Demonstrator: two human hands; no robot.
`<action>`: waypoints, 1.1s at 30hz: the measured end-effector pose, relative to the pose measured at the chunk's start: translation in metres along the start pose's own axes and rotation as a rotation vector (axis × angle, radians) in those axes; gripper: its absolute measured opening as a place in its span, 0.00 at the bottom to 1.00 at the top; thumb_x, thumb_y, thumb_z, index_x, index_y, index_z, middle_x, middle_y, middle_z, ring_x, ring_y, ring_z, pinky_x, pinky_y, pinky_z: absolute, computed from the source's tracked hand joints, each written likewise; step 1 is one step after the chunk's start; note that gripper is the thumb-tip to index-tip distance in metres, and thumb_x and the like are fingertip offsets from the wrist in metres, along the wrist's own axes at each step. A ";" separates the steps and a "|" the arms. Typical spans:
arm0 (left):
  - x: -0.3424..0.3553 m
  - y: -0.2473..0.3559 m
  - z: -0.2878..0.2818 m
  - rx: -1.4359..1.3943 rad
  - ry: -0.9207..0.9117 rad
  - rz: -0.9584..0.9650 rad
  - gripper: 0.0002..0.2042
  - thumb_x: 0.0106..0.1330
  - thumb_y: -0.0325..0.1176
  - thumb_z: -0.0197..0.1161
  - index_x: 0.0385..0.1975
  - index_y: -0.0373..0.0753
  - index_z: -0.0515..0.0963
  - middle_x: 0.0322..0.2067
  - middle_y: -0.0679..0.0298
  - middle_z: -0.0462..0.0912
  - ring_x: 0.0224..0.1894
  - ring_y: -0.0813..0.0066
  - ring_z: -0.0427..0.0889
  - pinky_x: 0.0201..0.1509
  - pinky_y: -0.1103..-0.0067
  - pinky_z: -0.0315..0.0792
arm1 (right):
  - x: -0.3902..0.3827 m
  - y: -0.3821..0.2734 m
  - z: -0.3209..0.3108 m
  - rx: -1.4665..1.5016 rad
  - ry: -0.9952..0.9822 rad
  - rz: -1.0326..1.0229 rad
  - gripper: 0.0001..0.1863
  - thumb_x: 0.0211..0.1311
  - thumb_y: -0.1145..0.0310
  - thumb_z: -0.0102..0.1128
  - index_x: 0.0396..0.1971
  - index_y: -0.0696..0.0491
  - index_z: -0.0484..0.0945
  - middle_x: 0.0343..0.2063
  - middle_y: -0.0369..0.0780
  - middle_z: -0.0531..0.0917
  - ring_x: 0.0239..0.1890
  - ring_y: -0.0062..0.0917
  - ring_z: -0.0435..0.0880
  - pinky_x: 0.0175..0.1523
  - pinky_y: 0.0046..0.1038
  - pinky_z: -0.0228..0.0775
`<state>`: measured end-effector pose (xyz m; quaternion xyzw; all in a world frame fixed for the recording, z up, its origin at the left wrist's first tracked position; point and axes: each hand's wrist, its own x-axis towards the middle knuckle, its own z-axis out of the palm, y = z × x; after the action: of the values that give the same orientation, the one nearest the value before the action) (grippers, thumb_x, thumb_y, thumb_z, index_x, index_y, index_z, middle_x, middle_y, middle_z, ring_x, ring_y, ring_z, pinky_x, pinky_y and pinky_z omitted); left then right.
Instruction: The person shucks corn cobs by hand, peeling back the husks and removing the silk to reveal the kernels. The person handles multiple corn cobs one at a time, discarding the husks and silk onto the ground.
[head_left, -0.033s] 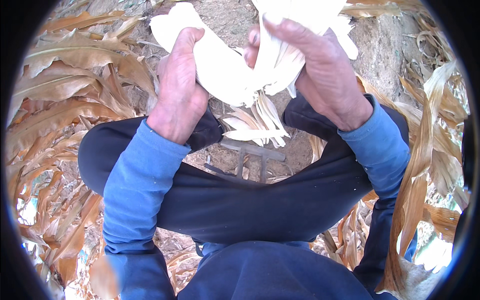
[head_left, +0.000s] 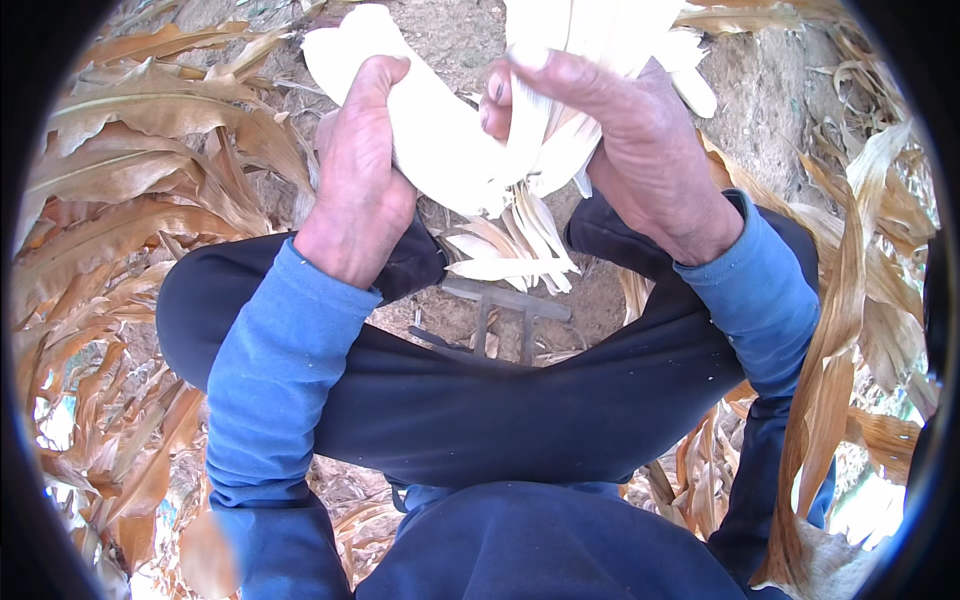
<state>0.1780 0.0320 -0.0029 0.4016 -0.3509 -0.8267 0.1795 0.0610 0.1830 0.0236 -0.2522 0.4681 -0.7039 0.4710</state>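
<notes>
My left hand (head_left: 365, 185) is closed around an ear of corn (head_left: 435, 130), so brightly lit that its kernels do not show. The ear slants down from the upper left toward the middle. At its lower end, pale husk (head_left: 575, 130) is folded away to the right. My right hand (head_left: 650, 150) is closed on this husk, its thumb lying across it and its fingertips showing on the far side. Short pale husk strips (head_left: 515, 240) show just below the joined end of ear and husk.
Dry brown corn leaves (head_left: 150, 180) pile up on the left, and a long curled leaf (head_left: 845, 320) rises on the right. Between my folded legs (head_left: 520, 415), a grey metal piece with several bars (head_left: 510, 300) lies on the bare soil (head_left: 750, 100).
My right thumb and fingers have shifted slightly left over the husk, bringing part of it nearer the ear. My left hand and the ear have stayed in place.
</notes>
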 end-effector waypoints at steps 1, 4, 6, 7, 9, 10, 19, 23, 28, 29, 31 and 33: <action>0.000 0.000 0.000 0.003 -0.015 -0.026 0.14 0.65 0.31 0.57 0.43 0.25 0.70 0.35 0.58 0.79 0.35 0.70 0.84 0.42 0.74 0.82 | 0.000 -0.001 0.001 -0.099 -0.026 -0.027 0.18 0.67 0.59 0.58 0.48 0.57 0.73 0.36 0.39 0.81 0.38 0.24 0.83 0.45 0.26 0.78; 0.000 0.000 0.005 0.014 0.037 -0.017 0.14 0.64 0.31 0.57 0.43 0.25 0.70 0.34 0.58 0.79 0.33 0.70 0.84 0.40 0.74 0.82 | -0.002 -0.004 0.015 -0.260 0.049 -0.096 0.18 0.63 0.59 0.63 0.44 0.59 0.77 0.32 0.41 0.83 0.36 0.23 0.84 0.43 0.25 0.78; 0.002 -0.003 0.004 0.004 0.037 -0.006 0.14 0.65 0.31 0.57 0.43 0.25 0.70 0.34 0.58 0.78 0.33 0.70 0.84 0.39 0.73 0.82 | -0.004 0.001 0.027 -0.254 0.184 -0.168 0.18 0.62 0.60 0.64 0.43 0.59 0.78 0.30 0.41 0.83 0.35 0.23 0.84 0.42 0.25 0.78; 0.003 -0.003 0.004 -0.003 0.032 -0.001 0.14 0.65 0.31 0.56 0.43 0.25 0.70 0.34 0.58 0.78 0.33 0.69 0.84 0.39 0.73 0.82 | -0.005 -0.005 0.015 -0.395 0.039 -0.099 0.17 0.67 0.61 0.58 0.45 0.61 0.77 0.31 0.42 0.83 0.37 0.25 0.84 0.43 0.26 0.79; 0.005 -0.004 -0.005 0.031 0.019 -0.023 0.13 0.65 0.31 0.56 0.42 0.26 0.70 0.33 0.58 0.78 0.33 0.69 0.83 0.39 0.73 0.82 | -0.005 0.000 0.015 -0.208 0.068 -0.065 0.17 0.71 0.60 0.51 0.45 0.61 0.76 0.32 0.42 0.83 0.38 0.26 0.84 0.45 0.26 0.79; 0.006 -0.004 -0.005 0.047 0.010 -0.038 0.13 0.65 0.31 0.56 0.42 0.26 0.70 0.33 0.58 0.78 0.33 0.69 0.83 0.38 0.72 0.82 | -0.005 0.002 0.015 -0.116 0.086 -0.046 0.18 0.73 0.60 0.48 0.46 0.61 0.76 0.32 0.42 0.83 0.39 0.26 0.84 0.45 0.27 0.78; -0.001 -0.003 0.010 -0.070 -0.056 -0.043 0.15 0.66 0.34 0.56 0.43 0.26 0.70 0.36 0.59 0.77 0.38 0.70 0.82 0.43 0.71 0.80 | 0.002 0.004 0.004 0.571 0.078 0.155 0.12 0.77 0.60 0.38 0.36 0.52 0.66 0.18 0.26 0.63 0.23 0.16 0.67 0.41 0.25 0.69; -0.004 -0.002 0.008 -0.085 -0.092 -0.071 0.15 0.67 0.35 0.56 0.45 0.28 0.70 0.37 0.60 0.77 0.40 0.72 0.81 0.47 0.73 0.79 | 0.005 0.004 0.002 0.655 0.078 0.220 0.13 0.77 0.60 0.38 0.33 0.51 0.65 0.16 0.24 0.59 0.18 0.11 0.59 0.32 0.20 0.64; 0.000 -0.004 0.003 -0.120 -0.182 -0.129 0.15 0.67 0.37 0.57 0.46 0.32 0.71 0.38 0.62 0.78 0.40 0.75 0.81 0.47 0.75 0.78 | 0.002 -0.001 0.002 0.659 0.037 0.299 0.14 0.77 0.60 0.37 0.31 0.50 0.65 0.16 0.24 0.58 0.15 0.10 0.56 0.24 0.16 0.58; 0.002 -0.004 0.003 -0.138 -0.215 -0.149 0.16 0.67 0.37 0.56 0.47 0.32 0.71 0.38 0.62 0.78 0.40 0.75 0.81 0.47 0.76 0.78 | 0.002 -0.002 0.002 0.644 0.032 0.305 0.14 0.77 0.60 0.37 0.31 0.49 0.64 0.16 0.24 0.58 0.15 0.10 0.56 0.22 0.15 0.57; 0.004 -0.005 0.003 -0.175 -0.281 -0.190 0.16 0.67 0.37 0.56 0.48 0.32 0.71 0.39 0.61 0.78 0.40 0.76 0.81 0.46 0.76 0.78 | 0.004 -0.003 0.000 0.740 -0.052 0.368 0.14 0.77 0.60 0.37 0.30 0.49 0.64 0.15 0.23 0.58 0.14 0.10 0.55 0.21 0.15 0.56; 0.001 -0.008 0.005 -0.098 -0.361 -0.185 0.17 0.67 0.37 0.55 0.49 0.31 0.71 0.40 0.61 0.79 0.40 0.76 0.81 0.45 0.77 0.78 | 0.003 -0.005 -0.001 0.729 -0.060 0.411 0.14 0.77 0.59 0.37 0.30 0.49 0.64 0.15 0.23 0.57 0.14 0.09 0.55 0.20 0.14 0.55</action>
<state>0.1730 0.0391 -0.0068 0.2682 -0.2984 -0.9143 0.0563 0.0570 0.1810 0.0275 0.0093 0.2148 -0.7070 0.6738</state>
